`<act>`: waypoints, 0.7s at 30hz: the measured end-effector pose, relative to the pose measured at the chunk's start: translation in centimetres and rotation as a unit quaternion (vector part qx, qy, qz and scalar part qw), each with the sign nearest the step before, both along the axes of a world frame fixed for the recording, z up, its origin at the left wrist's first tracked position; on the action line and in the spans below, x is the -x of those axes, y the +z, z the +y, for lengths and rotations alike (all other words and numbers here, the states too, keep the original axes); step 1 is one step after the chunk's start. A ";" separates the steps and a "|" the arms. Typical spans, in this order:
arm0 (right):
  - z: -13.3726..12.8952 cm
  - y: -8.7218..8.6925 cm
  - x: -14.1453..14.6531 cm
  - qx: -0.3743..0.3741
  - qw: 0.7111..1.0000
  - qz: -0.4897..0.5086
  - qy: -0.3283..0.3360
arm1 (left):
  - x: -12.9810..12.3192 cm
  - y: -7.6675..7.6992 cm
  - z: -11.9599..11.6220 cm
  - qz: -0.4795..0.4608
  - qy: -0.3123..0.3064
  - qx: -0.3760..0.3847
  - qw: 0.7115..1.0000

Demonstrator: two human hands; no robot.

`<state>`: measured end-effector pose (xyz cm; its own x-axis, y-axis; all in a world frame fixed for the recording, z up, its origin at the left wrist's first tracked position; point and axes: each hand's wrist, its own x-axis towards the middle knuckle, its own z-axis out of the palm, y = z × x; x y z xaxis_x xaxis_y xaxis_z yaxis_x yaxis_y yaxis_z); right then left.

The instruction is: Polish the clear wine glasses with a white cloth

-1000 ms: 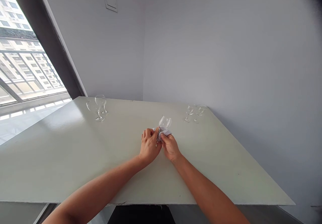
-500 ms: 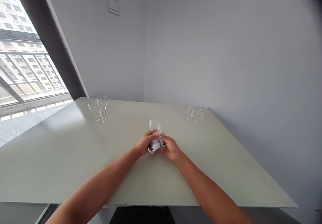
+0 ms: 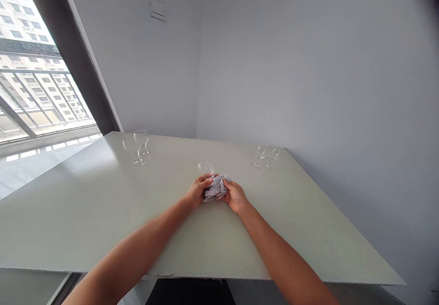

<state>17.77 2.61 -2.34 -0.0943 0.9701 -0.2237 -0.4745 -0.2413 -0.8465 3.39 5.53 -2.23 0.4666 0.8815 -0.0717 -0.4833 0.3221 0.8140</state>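
Over the middle of the table, my left hand [image 3: 199, 190] is closed around a clear stemmed wine glass [image 3: 206, 167], whose bowl tilts away from me to the upper left. A crumpled grey-white cloth [image 3: 219, 184] is wrapped about the glass's lower part, hiding the stem and most of the foot. From the right, my right hand [image 3: 236, 196] pinches the cloth with the thumb on top. Both hands are close together, just apart across the cloth.
Two stemmed glasses, one of them a wine glass [image 3: 140, 147], stand at the table's far left. Two more, including a small glass [image 3: 260, 152], stand at the far right. The pale table [image 3: 291, 222] meets grey walls [image 3: 274, 67] behind; a window [image 3: 41, 81] is left.
The glass has tipped further to the left in my hands. The cloth has shifted right and bunched up more between them, and my right hand has turned slightly. The standing glasses have stayed put.
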 end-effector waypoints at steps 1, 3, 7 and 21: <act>0.2 -0.1 -0.3 0.014 0.999 0.001 -0.030 | 0.1 0.0 0.2 0.001 0.006 -0.005 1.000; 0.6 -0.2 -0.8 0.041 0.995 -0.002 -0.091 | 0.4 0.1 0.7 0.009 0.036 -0.018 0.999; 0.3 0.9 -1.6 0.002 0.982 -0.056 -0.178 | 1.5 0.4 1.6 0.028 0.100 -0.006 0.995; -2.5 3.9 1.8 -0.457 0.662 -0.589 0.076 | 1.5 3.0 0.0 0.037 0.056 0.097 0.993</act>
<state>15.93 0.15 1.56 -0.4885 0.7505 0.4452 0.6164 0.6579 -0.4327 1.85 5.55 0.76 0.3539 0.8935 -0.2763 -0.4665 0.4247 0.7759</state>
